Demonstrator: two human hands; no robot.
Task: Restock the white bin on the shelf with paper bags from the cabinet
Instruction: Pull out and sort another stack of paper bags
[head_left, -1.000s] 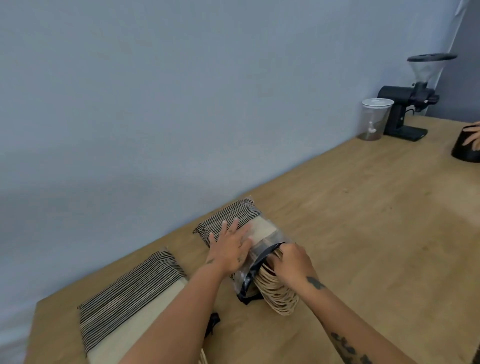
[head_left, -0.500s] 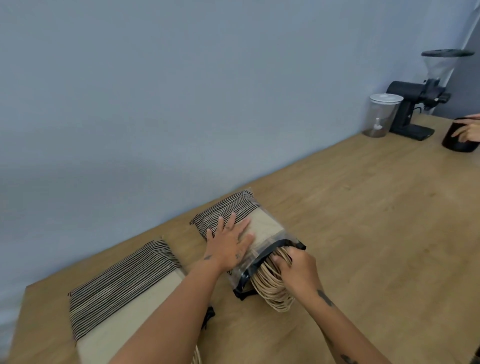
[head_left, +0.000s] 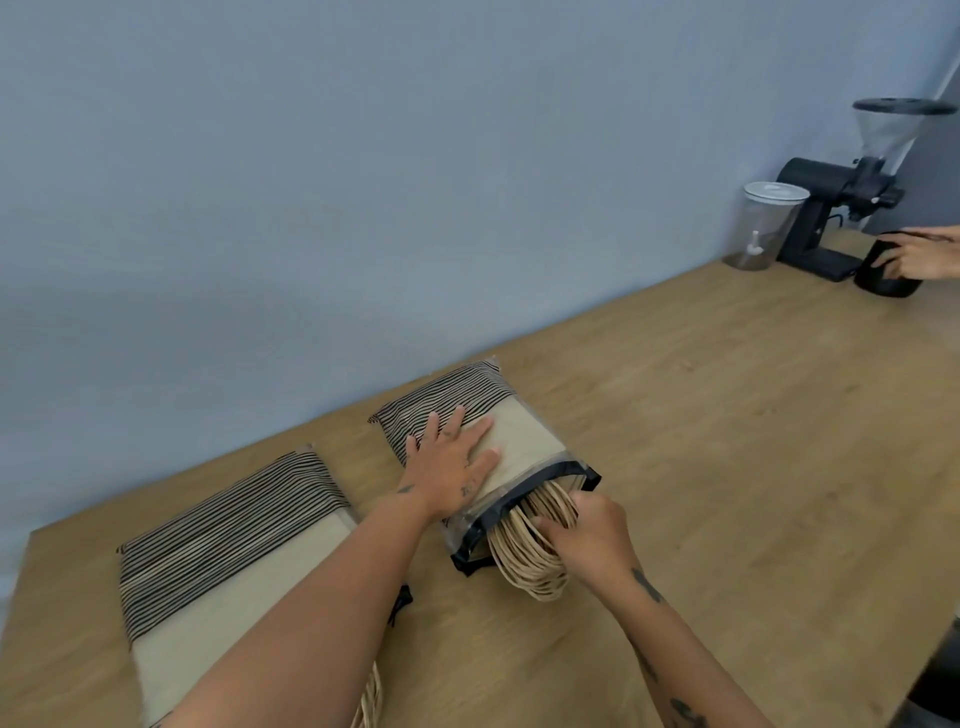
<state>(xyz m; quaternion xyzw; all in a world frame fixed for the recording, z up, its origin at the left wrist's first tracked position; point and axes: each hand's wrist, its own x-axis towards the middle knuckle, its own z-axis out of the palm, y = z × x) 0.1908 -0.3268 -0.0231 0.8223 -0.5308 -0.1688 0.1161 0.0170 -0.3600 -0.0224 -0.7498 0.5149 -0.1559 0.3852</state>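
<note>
Handles (head_left: 524, 558) sit gripped in your right hand (head_left: 587, 535), the long axis of the paper bags (head_left: 524, 441) running away from it beneath your flat, spread left hand (head_left: 452, 462).

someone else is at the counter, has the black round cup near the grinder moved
Yes. The black round cup has shifted left, closer to the black coffee grinder.

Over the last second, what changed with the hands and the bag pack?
Right hand, gripping the twine handles, has drawn slightly back toward the person; the plastic sleeve's black-edged mouth now gapes wider. No grip taken or released. Left hand stays flat on the pack of paper bags; the second pack has not moved on the table.
</note>
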